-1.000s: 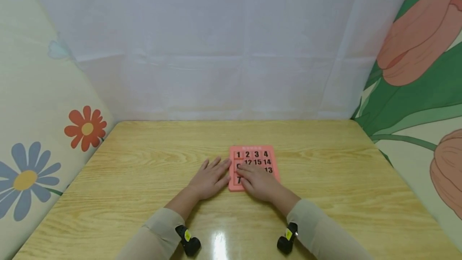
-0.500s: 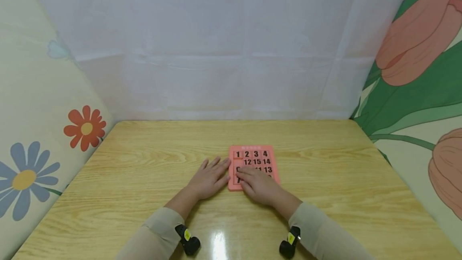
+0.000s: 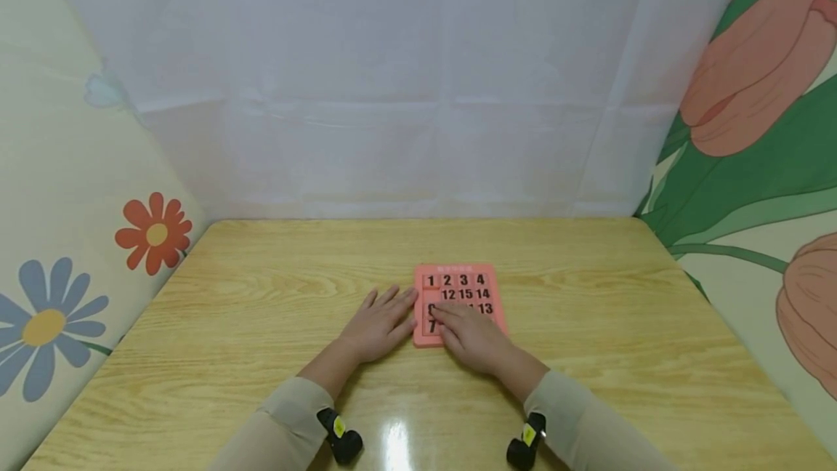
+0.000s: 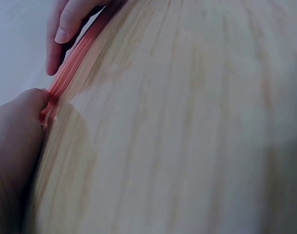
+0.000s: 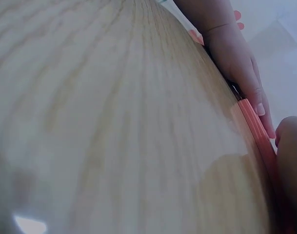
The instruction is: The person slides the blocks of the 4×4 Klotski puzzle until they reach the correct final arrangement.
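Note:
A pink number slide puzzle with black-numbered tiles lies flat on the table in the head view. My left hand rests on the table with fingers extended, its fingertips and thumb touching the puzzle's left edge. My right hand lies over the lower part of the board, fingers extended, with the fingertips at a tile in the left column, third row. That tile's number is partly covered. A gap shows under the 1 tile. Several lower tiles are hidden under the right hand. Both wrist views show the puzzle's pink side edge near the hands.
The wood-grain table spreads around the puzzle. A white cloth hangs behind it, with flower-printed panels at both sides. Each wrist wears a small black camera.
The left-column tile under my right fingertips has slid toward me into the third row, leaving a gap beneath the 1. The right hand shifted slightly with it; the left hand stayed in place.

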Tool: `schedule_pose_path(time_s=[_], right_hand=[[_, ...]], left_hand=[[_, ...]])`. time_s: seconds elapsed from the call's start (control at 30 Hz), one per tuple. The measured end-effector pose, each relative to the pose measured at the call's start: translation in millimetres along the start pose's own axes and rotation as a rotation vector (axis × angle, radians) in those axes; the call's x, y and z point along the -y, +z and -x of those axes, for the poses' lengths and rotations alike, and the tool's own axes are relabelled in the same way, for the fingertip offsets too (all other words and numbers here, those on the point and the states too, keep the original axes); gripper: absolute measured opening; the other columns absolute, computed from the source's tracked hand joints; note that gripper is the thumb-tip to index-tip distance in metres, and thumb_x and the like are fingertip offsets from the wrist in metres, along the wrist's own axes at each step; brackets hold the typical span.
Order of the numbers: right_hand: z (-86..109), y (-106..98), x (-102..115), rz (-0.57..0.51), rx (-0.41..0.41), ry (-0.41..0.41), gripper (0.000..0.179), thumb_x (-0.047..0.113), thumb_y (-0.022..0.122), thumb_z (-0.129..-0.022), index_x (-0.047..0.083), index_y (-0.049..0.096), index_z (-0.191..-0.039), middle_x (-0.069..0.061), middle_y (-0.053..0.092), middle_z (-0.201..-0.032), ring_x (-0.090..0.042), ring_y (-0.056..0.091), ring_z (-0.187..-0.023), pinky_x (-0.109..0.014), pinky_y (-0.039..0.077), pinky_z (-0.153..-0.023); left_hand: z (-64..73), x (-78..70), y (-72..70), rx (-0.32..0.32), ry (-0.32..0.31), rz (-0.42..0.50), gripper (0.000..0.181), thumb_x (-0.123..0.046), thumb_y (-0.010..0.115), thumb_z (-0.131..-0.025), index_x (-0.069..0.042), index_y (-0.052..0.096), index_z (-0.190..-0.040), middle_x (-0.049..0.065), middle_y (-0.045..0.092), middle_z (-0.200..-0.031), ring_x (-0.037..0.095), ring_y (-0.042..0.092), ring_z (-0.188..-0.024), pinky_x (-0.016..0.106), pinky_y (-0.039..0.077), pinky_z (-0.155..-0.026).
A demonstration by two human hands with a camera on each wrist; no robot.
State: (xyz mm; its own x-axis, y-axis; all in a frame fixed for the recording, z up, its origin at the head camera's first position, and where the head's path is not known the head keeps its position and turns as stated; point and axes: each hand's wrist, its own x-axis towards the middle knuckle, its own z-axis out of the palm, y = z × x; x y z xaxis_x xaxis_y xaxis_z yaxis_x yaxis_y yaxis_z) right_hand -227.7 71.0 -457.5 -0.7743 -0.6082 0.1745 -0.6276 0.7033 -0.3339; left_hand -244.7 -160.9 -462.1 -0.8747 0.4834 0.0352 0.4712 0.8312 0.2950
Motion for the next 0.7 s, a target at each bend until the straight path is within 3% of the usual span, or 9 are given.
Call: schedule_pose_path(time_s=[0.27, 0.7], right_hand=[[-2.3, -3.8, -10.3, -0.01, -0.029, 0.105, 0.044, 0.028, 0.041, -0.104, 0.01, 0.051, -0.143, -0.007, 0.048, -0.15, -0.028, 0.044, -0.141, -0.045, 0.033, -0.118], [-8.9, -4.1, -18.1, 0.013, -0.015, 0.14, 0.043, 0.027, 0.043, -0.103, 0.009, 0.053, -0.141, -0.009, 0.049, -0.15, -0.028, 0.044, -0.14, -0.044, 0.033, -0.119]], left_hand=[[0.6, -2.1, -1.8, 0.002, -0.001, 0.0, 0.059, -0.042, 0.039, -0.104, -0.012, 0.032, -0.154, 0.005, 0.033, -0.16, 0.033, 0.022, -0.151, 0.057, 0.008, -0.123], [-0.3, -1.4, -0.4, -0.003, 0.001, 0.002, 0.059, -0.042, 0.039, -0.104, -0.012, 0.032, -0.154, 0.005, 0.033, -0.16, 0.033, 0.022, -0.151, 0.057, 0.008, -0.123]])
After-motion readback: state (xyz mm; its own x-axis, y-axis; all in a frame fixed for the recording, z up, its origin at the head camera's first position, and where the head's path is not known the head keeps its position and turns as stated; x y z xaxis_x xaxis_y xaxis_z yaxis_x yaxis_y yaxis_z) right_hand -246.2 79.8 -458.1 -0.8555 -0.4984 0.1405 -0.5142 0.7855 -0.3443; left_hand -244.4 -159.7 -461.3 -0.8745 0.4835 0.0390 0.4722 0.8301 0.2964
